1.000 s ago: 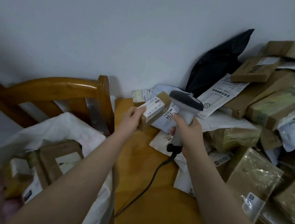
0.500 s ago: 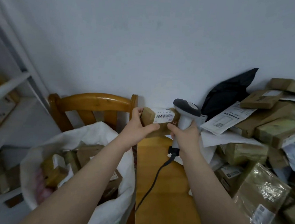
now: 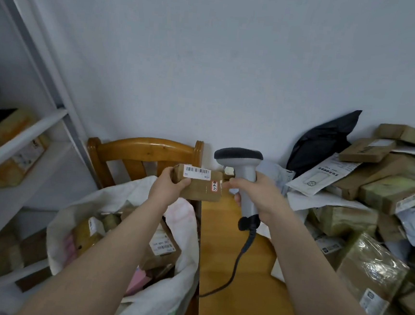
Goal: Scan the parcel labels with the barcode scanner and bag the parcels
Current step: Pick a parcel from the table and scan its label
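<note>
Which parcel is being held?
The small brown box in the left hand; the others lie on the table, on shelves or in the white sack.

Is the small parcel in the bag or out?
Out. The left hand holds the parcel up beside the scanner, not inside the white bag.

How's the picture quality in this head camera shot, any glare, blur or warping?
Head view: dim, flat light with no hard shadows; the wide lens leans the shelf post; the label on the parcel in the left hand is sharp; glare streaks the plastic-wrapped parcel; corners look soft.
</note>
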